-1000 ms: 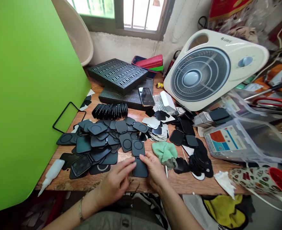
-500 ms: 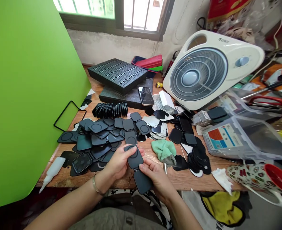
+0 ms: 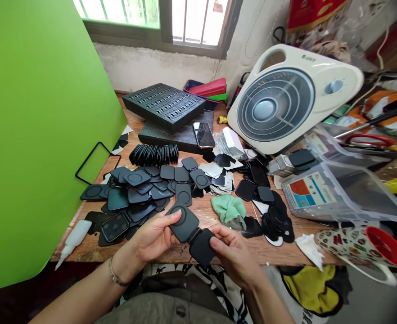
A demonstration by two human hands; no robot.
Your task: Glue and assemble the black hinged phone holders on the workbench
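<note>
Brown wood-topped workbench (image 3: 264,253) below a grey-framed barred window (image 3: 166,29); dark grey hinged two-panel plate (image 3: 193,235) — held over the near edge — gripped at its ring-marked panel (image 3: 187,223) by the left hand (image 3: 154,239), at its plain panel (image 3: 201,248) by the right hand (image 3: 235,253); crumpled pale-green cloth (image 3: 228,209) just beyond

Held hinged two-panel piece (image 3: 190,227): charcoal, ring outline on one panel. Plate pile (image 3: 139,196) to the left: mostly charcoal, several ringed, one greenish. Cloth (image 3: 227,209), right: mint green, near end grey. Fan (image 3: 286,105), far right: off-white, pale blue hub (image 3: 265,110) and knob (image 3: 333,87). Mug (image 3: 343,243), near right: red inside, multicolour print on white. Left board (image 3: 46,135): plain lime green.
</note>
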